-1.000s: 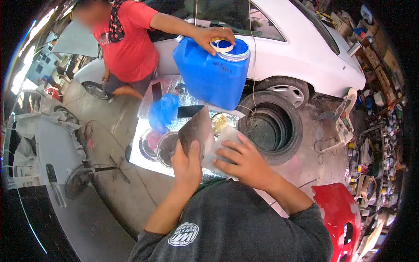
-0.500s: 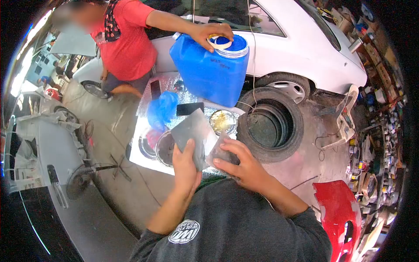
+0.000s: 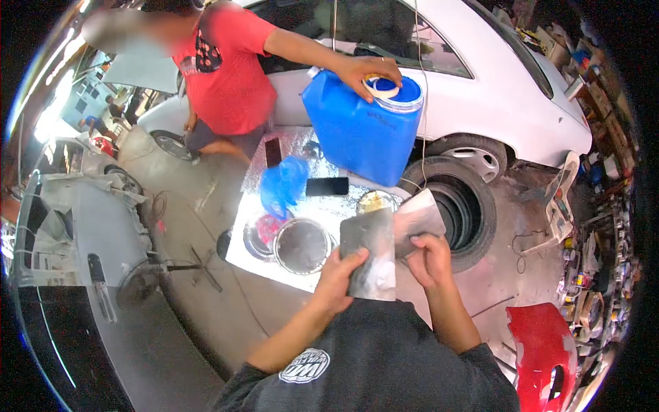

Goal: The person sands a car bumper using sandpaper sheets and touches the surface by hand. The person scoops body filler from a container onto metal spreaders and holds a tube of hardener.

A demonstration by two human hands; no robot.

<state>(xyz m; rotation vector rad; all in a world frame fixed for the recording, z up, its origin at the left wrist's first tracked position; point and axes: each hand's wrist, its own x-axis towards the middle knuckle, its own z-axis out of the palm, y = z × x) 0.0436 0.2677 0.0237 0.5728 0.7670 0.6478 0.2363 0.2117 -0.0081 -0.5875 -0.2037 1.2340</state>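
My left hand (image 3: 338,278) grips a flat grey sheet (image 3: 368,250) by its left side, thumb on its face. In my right hand (image 3: 431,259) is a second thin sheet (image 3: 420,218), pinched at its lower edge and tilted, brownish-grey with a pale upper part. The two sheets meet or overlap near the middle. Just beyond them on the foil-covered table (image 3: 241,240) are a round tin with a grey inside (image 3: 302,245), a tin with yellowish stuff (image 3: 375,200), a black phone (image 3: 327,186) and a blue plastic bag (image 3: 283,185).
A person in a red shirt (image 3: 233,89) rests a hand on a blue jug (image 3: 364,130) at the table's far side. Stacked tyres (image 3: 477,213) stand right of the table, before a white car (image 3: 522,117). A red bumper (image 3: 542,350) lies lower right.
The view has shifted, so the scene sits further right. The sheets have come apart from their earlier angles; the right one is now raised and turned, the left one more upright.
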